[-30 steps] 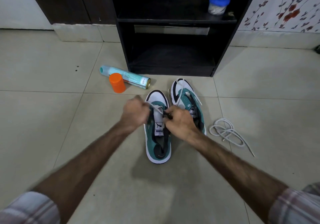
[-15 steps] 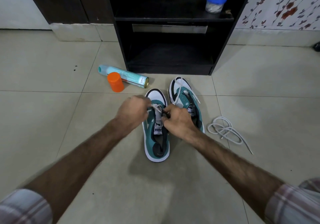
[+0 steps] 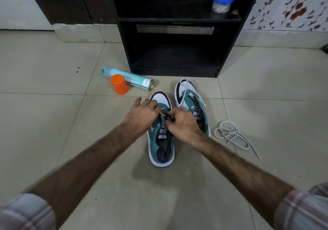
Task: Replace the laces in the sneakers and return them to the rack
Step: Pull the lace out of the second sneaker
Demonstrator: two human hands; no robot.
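Two teal, white and black sneakers stand on the floor tiles, toes toward the rack. Over the near sneaker [image 3: 160, 144] both hands meet at the eyelets. My left hand [image 3: 142, 116] pinches a white lace at the tongue's top, its outer fingers spread. My right hand [image 3: 182, 123] pinches the lace's dark tip right beside it. The far sneaker [image 3: 188, 96] has a white lace hanging loosely through its front eyelets. A loose white lace [image 3: 230, 134] lies coiled on the floor to the right. The black rack [image 3: 177, 25] stands behind, its lower shelf dark.
A teal spray can [image 3: 127, 78] lies on its side left of the rack, with an orange cap [image 3: 119, 84] standing in front of it. A blue-lidded jar [image 3: 221, 3] sits on the rack's upper shelf. Flowered wallpaper covers the wall at right.
Both hands have stayed at the near sneaker's eyelets. My left hand's outer fingers have spread out from a tighter fist. The camera has shifted slightly.
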